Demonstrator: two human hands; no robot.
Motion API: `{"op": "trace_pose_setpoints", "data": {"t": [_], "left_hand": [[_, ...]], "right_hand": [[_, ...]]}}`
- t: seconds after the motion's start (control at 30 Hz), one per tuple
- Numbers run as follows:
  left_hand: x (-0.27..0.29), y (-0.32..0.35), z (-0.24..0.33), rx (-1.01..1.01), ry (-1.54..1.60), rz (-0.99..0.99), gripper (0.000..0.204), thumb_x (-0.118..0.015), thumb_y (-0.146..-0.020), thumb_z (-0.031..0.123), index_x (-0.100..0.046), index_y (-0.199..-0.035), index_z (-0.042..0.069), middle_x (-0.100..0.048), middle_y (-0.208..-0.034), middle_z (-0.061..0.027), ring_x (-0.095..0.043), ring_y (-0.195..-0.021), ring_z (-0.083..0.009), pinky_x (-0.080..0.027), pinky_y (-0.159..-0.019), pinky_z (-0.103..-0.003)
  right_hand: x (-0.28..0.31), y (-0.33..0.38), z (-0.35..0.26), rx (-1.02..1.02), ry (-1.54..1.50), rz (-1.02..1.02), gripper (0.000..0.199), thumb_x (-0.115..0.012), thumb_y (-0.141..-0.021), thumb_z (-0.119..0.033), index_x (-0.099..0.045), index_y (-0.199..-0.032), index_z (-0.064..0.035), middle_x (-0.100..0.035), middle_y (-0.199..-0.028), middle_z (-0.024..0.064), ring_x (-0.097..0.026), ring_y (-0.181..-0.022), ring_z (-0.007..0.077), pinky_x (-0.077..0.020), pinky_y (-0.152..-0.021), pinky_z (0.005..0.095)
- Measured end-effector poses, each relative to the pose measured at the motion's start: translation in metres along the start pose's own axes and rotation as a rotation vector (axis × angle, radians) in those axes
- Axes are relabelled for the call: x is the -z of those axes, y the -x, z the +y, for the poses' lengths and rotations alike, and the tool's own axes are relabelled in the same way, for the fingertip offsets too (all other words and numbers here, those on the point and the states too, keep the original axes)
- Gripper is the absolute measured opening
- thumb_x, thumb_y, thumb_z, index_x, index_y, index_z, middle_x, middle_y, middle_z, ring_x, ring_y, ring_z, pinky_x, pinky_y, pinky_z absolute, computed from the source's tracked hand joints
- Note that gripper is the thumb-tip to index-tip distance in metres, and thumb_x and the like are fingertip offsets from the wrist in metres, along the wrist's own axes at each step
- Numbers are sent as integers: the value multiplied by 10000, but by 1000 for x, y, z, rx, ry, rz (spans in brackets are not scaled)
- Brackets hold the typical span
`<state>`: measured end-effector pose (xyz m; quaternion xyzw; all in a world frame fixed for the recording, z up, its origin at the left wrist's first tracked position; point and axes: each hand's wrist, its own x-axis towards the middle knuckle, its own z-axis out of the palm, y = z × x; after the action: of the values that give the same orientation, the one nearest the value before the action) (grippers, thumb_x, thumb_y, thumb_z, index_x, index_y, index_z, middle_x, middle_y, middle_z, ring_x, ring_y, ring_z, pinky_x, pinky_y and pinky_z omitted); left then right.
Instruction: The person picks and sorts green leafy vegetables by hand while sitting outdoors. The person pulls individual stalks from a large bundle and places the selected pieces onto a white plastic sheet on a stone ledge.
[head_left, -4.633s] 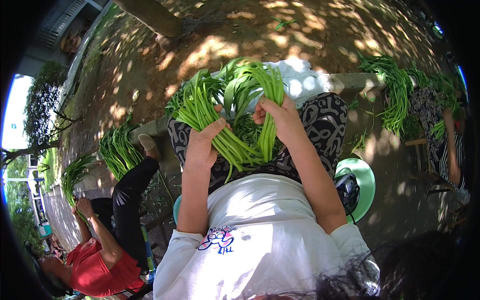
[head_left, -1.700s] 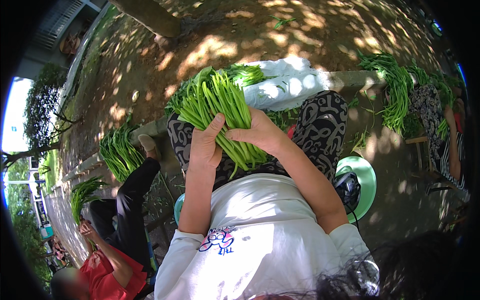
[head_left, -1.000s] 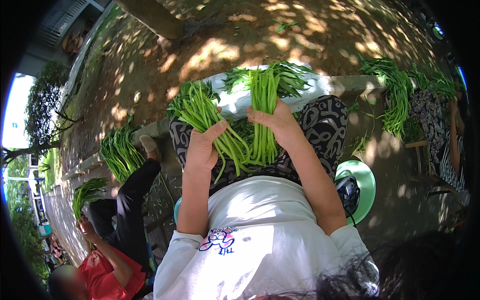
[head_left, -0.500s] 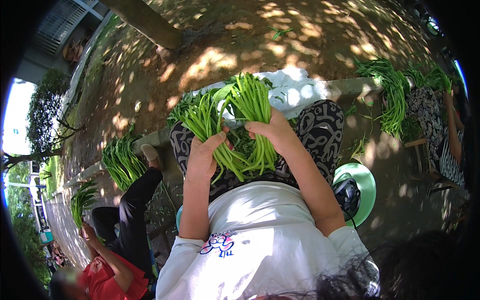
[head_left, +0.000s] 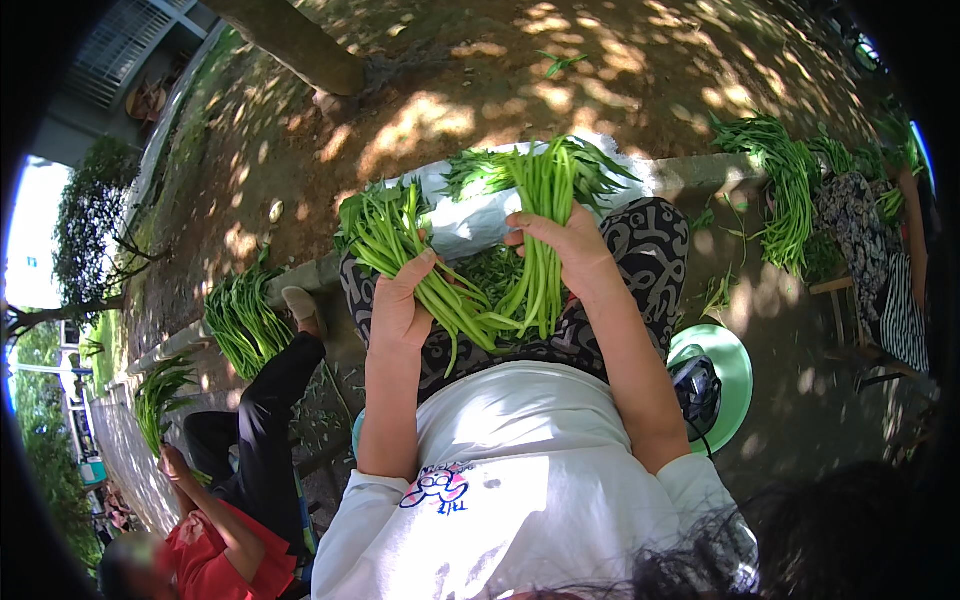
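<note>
My left hand (head_left: 403,308) is closed round the stems of one bunch of water spinach (head_left: 388,232), its leaves pointing away from me. A second, longer bunch (head_left: 545,185) stands up in my right hand (head_left: 572,252), gripped at the stems with the thumb across the front. The two bunches are apart at the top, while their lower stem ends come close together over my lap. Loose green leaves (head_left: 490,270) lie between my knees. Beyond them a white sheet (head_left: 470,222) is spread on the low kerb, with more leafy tips on it.
At my right stands a pale green basin (head_left: 738,380) with a dark object (head_left: 694,390) in it. Heaps of greens lie on the kerb (head_left: 690,175) to the right and left. A person in red (head_left: 225,540) holds greens at lower left; another sits far right. A tree trunk (head_left: 300,50) rises ahead.
My hands have drawn apart: the right one has moved right and slightly away with its bunch, opening a gap that shows the white sheet. The left hand has barely shifted.
</note>
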<state>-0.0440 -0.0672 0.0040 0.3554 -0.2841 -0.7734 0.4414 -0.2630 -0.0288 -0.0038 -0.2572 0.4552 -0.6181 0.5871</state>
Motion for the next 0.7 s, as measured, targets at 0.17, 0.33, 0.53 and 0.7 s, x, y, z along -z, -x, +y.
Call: {"op": "trace_pose_setpoints", "data": {"t": [0.17,0.33,0.53,0.7], "left_hand": [[-20,4,-9,-46,11,-38,297,-637,-825,-42,-585,-1105,40,-644,-1028,-87,-634,-880,-187,-532,-775,-319],[-26,10,-8,-58,-97,-80,304,-652,-819,-38,-598,-1110,29,-647,-1031,-70,-624,-882,-156,-528,-765,-304],[-9,7,-2,-3,-142,-67,311,-661,-829,30,-580,-1129,12,-629,-931,-48,-579,-765,-143,-514,-732,-305],[1,0,3,-62,97,73,238,-638,-858,61,-577,-1082,13,-580,-870,-30,-557,-759,-143,-501,-740,-337]], "right_hand": [[-32,8,14,108,90,-322,433,-694,-761,-74,-528,-1150,18,-625,-995,86,-602,-874,142,-490,-785,280],[-31,5,18,293,391,-345,491,-714,-701,-83,-522,-1130,59,-634,-979,124,-610,-873,192,-491,-790,306],[-13,9,2,65,284,-140,362,-671,-726,-25,-571,-1071,18,-633,-895,82,-589,-715,136,-494,-675,282],[13,-3,-7,139,-54,212,197,-664,-765,-20,-580,-942,3,-602,-797,77,-585,-641,150,-467,-544,280]]}}
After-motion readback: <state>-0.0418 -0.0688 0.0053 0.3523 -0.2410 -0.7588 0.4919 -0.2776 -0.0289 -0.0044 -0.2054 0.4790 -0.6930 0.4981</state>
